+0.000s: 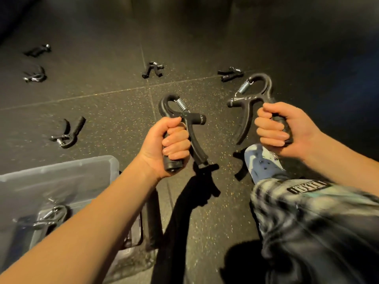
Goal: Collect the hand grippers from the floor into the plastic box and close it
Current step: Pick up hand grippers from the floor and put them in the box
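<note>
Head view: mid-frame, your left hand (173, 145) clenched one hand gripper (185, 112), your right hand (284, 130) a second gripper (259, 87); the plastic box (61, 170) sat lower left. Lowering both in gently would probably have served best.

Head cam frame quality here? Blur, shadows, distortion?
Head view: the hand gripper in the left hand and the one in the right hand are sharp; the plaid trouser leg and far-left floor grippers are motion-smeared; a hard arm shadow lies on the floor; floor seams bow, wide-angle; upper corners fall dark.
</note>
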